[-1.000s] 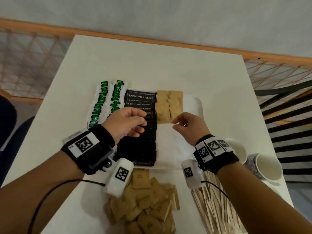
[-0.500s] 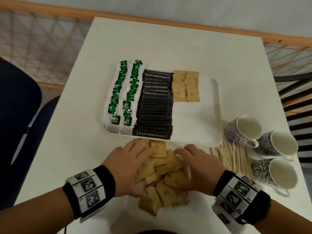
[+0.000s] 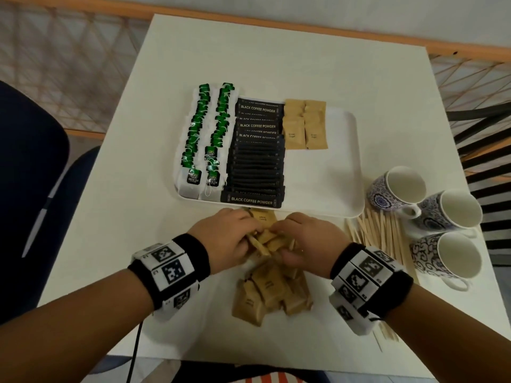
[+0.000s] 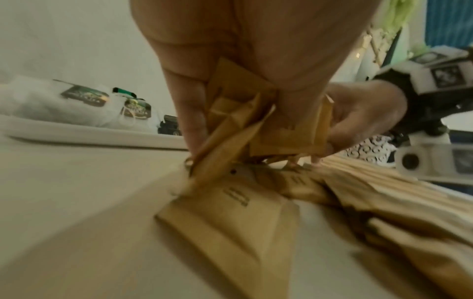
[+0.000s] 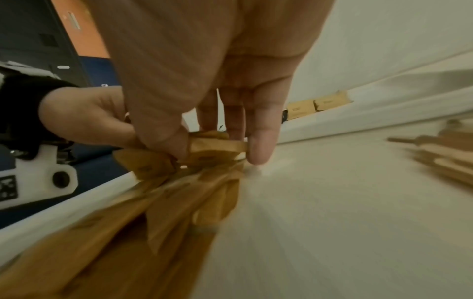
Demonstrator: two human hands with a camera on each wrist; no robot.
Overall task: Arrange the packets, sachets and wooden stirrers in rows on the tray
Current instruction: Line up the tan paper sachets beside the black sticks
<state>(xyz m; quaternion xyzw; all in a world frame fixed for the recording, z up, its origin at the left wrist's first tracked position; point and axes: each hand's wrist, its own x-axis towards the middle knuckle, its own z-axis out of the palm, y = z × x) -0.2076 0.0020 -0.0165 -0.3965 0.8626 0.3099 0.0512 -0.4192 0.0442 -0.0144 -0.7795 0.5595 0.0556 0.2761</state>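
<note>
Both hands, left hand (image 3: 224, 239) and right hand (image 3: 309, 241), have their grip clamped on loose brown paper sugar sachets (image 3: 269, 288) heaped on the white counter (image 3: 116, 244) near the white tray (image 3: 331, 189). Best to lift few, squaring edges before laying them.

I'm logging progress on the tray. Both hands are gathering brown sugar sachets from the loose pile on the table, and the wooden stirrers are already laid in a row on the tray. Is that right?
Not quite. The wooden stirrers are not on the tray; the head view shows them loose on the table beside the cups. The rest holds: the left hand and right hand are gathering brown sugar sachets from the pile.
</note>
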